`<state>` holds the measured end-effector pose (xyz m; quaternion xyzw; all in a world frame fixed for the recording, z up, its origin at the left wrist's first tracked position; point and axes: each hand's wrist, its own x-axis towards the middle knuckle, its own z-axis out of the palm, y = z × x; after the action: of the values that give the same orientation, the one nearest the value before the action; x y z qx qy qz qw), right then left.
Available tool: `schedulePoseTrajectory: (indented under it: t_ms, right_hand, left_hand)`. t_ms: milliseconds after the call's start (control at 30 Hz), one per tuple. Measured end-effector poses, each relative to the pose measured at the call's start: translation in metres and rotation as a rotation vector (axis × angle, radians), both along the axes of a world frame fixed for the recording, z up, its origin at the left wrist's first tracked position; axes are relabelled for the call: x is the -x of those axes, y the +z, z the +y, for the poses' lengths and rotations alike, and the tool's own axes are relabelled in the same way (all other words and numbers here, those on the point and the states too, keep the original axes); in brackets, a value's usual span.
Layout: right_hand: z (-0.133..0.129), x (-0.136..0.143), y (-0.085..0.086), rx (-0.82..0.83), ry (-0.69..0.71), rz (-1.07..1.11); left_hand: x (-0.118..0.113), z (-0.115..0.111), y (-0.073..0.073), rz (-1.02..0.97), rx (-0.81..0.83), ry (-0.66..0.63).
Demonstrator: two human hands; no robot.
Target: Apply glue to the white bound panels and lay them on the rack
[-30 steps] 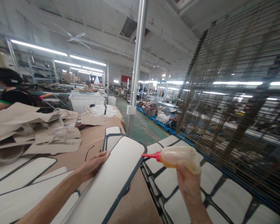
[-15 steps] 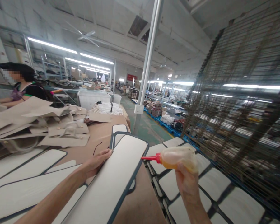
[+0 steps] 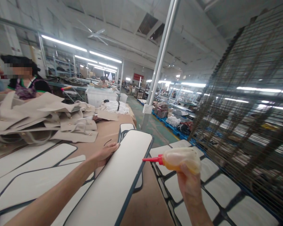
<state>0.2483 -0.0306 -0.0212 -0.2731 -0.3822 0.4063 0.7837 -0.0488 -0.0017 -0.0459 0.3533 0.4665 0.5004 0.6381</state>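
Observation:
My left hand [image 3: 107, 154] grips the left edge of a long white panel [image 3: 118, 169] with a dark blue border and rounded corners, which is held raised at a slant over the brown table. In my right hand [image 3: 187, 180] is a squeeze bottle [image 3: 181, 159] of yellowish liquid, lying on its side in the fingers. Its red nozzle [image 3: 152, 159] points left, and the tip is at the panel's right edge; whether it touches cannot be made out. Under the raised panel, other dark-edged white pieces [image 3: 126, 126] lie on the table.
Beige bag parts with handles [image 3: 44, 116] are heaped at the left, with more white panels [image 3: 35, 185] in front. A metal pole [image 3: 159, 59] rises beyond the brown table [image 3: 148, 201]. White panels [image 3: 226, 188] lie at the right beside a wire rack [image 3: 254, 103]. A person [image 3: 25, 81] is at far left.
The view has swung slightly left, so the surroundings sit further right. The raised panel's far end and my left hand appear a little further right; the bottle keeps its place in view.

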Motion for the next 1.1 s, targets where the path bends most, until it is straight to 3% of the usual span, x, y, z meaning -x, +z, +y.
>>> schedulePoseTrajectory:
  t_ms: [233, 567, 1100]
  right_hand:
    - [-0.010, 0.010, 0.003, -0.005, 0.045, -0.001]
    - [-0.028, 0.009, -0.001, 0.013, 0.048, -0.024]
    - [-0.045, 0.007, -0.015, 0.063, 0.112, -0.059]
  left_hand:
    - [0.007, 0.013, 0.001, 0.001, -0.017, 0.008]
    - [0.005, 0.021, 0.018, 0.020, -0.055, -0.068]
    - [0.000, 0.027, 0.033, 0.048, -0.010, -0.006]
